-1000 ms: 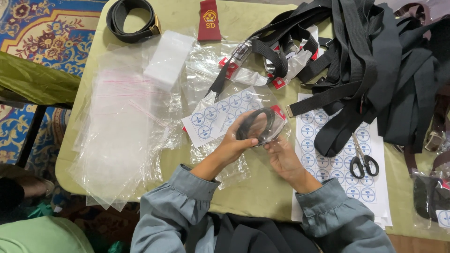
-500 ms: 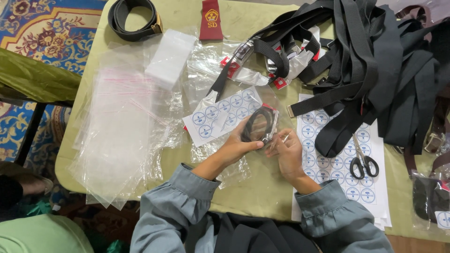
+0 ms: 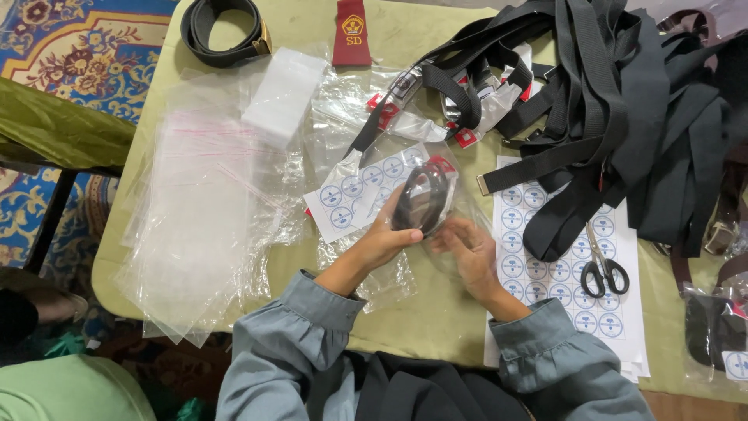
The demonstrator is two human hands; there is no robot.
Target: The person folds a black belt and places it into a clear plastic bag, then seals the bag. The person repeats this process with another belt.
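Observation:
A coiled black belt (image 3: 423,199) sits inside a clear plastic bag (image 3: 461,204) held over the middle of the table. My left hand (image 3: 386,240) grips the bag and coil from the left side. My right hand (image 3: 466,251) pinches the lower right part of the same bag, fingers curled on the plastic. Under the hands lies a small sheet of round blue stickers (image 3: 360,193).
A stack of clear bags (image 3: 204,210) covers the table's left. A pile of black belts (image 3: 623,101) fills the upper right. Black scissors (image 3: 601,265) lie on a large sticker sheet (image 3: 615,312). A rolled belt (image 3: 224,30) and a red tag (image 3: 352,33) sit at the far edge.
The bagged belt coil has turned from lying flat to standing more upright, and both hands have shifted closer together around the bag.

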